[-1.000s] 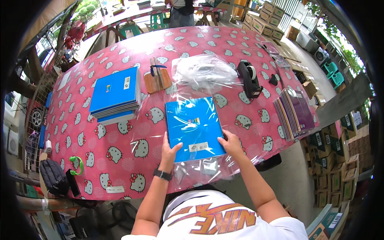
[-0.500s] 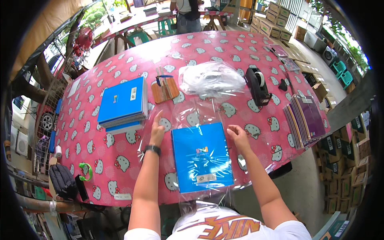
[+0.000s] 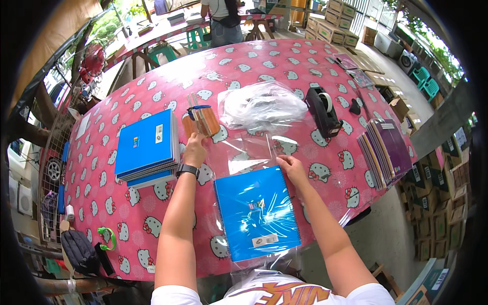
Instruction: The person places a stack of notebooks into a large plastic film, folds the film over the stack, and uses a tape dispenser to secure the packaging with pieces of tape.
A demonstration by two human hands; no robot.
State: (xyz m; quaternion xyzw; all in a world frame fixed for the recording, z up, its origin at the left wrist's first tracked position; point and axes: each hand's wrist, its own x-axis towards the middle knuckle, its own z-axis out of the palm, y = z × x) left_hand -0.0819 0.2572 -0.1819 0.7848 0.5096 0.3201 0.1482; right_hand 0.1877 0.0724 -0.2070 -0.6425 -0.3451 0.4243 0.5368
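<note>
A blue spiral notebook lies in front of me on a sheet of clear plastic film, which covers it and extends beyond its far edge. By the notebook's far right corner, my right hand has thumb and fingers drawn together at the film. My left hand reaches to the near edge of a small wooden block, fingers closed; what they hold is hidden. A blue-handled tool and thin sticks lie on that block. Left of this hand is a stack of blue notebooks.
Crumpled clear plastic lies beyond the film, beside a black tape dispenser. Purple notebooks are stacked at the right edge. A dark pouch sits near left. A person stands by a far table.
My left hand has moved forward to the wooden block, its finger no longer pointing out. My right hand has shifted slightly left, onto the film. The view has shifted a little.
</note>
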